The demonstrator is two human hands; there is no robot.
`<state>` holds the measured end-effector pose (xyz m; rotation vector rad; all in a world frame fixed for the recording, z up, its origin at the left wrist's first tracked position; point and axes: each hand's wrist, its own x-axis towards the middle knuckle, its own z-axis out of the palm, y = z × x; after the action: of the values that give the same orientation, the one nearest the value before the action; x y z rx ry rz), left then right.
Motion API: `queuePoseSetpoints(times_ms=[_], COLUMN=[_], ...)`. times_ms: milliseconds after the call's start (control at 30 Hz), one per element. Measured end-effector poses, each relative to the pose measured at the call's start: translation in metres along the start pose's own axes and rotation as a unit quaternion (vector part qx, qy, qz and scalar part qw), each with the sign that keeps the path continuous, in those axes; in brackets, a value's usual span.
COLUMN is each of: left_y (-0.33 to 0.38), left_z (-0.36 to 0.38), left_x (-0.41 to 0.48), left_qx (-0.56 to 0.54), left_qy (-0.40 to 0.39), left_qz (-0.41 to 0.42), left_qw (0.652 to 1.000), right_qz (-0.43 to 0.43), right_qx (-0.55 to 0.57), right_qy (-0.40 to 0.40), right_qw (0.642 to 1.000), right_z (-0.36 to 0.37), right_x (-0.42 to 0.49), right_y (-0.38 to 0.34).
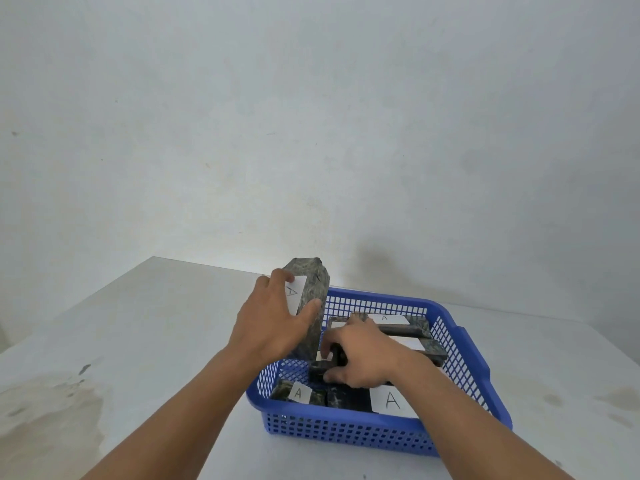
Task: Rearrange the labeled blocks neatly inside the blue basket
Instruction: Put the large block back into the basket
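Pale grey wall fills the far half of my view, and below it runs a white table [145, 341] with brownish stains at its near left and near right. On the table, right of centre, sits the blue basket [349, 433], its mesh wall nearest me.

Inside it, along the near wall, lie two dark marbled blocks, each with a white label marked A: a small block [299, 393] on the left and a near-right block [349, 400] whose label is partly under my right forearm.

Just beyond them my right hand [363, 362] is down in the middle of the basket, fingers curled closed around a dark block [334, 362]; how much of that block there is I cannot tell.

My left hand [273, 323] is at the basket's far left corner, fingers and thumb spread and gripping a tall block [311, 306] that stands on end, tilted a little, its A label partly under my fingers.

Farther right, flat blocks [408, 329] with white labels lie stacked against the far wall.
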<state>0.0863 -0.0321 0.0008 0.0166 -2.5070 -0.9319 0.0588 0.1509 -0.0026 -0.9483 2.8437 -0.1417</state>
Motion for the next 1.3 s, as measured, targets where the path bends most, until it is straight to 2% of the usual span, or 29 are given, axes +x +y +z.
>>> queuePoseSetpoints(times_ms=[67, 167, 267, 333, 567, 767, 967, 1033, 1133, 1233, 1300], left_y=[0.001, 0.002, 0.002, 0.003, 0.005, 0.008, 0.004, 0.004, 0.003, -0.006, -0.015], left_z=[0.002, 0.005, 0.01, 0.015, 0.034, 0.043, 0.046, 0.043, 0.018, -0.006, -0.013], left_x=[0.001, 0.002, 0.004, 0.005, 0.007, 0.004, 0.005, 0.009, 0.022, 0.029, 0.025], left_qx=[0.014, 0.044, 0.084, 0.123, 0.298, 0.364, 0.372, 0.337, 0.229, 0.191, 0.162], left_qy=[0.0, -0.002, -0.001, -0.014, -0.05, -0.07, -0.127, -0.155, -0.251, -0.35, -0.372], left_qz=[-0.003, -0.014, -0.017, -0.015, 0.039, 0.069, 0.039, 0.02, 0.006, 0.027, 0.026], left_qw=[1.0, 0.999, 0.996, 0.992, 0.953, 0.926, 0.919, 0.928, 0.94, 0.917, 0.914], right_qz=[-0.008, -0.014, 0.021, 0.034, 0.005, -0.011, 0.001, 0.003, -0.003, -0.011, -0.01], right_qx=[0.011, 0.079, 0.159, 0.174, 0.109, 0.071, 0.088, 0.089, 0.098, 0.108, 0.113], right_qy=[0.006, 0.062, 0.088, 0.085, 0.077, 0.065, 0.064, 0.06, 0.044, 0.031, 0.036], right_qw=[1.0, 0.995, 0.983, 0.981, 0.991, 0.995, 0.994, 0.994, 0.994, 0.994, 0.993], right_z=[0.0, -0.001, -0.006, -0.007, 0.0, 0.005, 0.009, 0.01, 0.009, 0.01, 0.01], right_x=[0.0, -0.001, -0.005, -0.006, -0.008, -0.004, -0.004, -0.005, -0.006, -0.007, -0.007], right_y=[0.001, 0.004, 0.011, 0.017, 0.021, 0.019, 0.021, 0.022, 0.024, 0.023, 0.023])
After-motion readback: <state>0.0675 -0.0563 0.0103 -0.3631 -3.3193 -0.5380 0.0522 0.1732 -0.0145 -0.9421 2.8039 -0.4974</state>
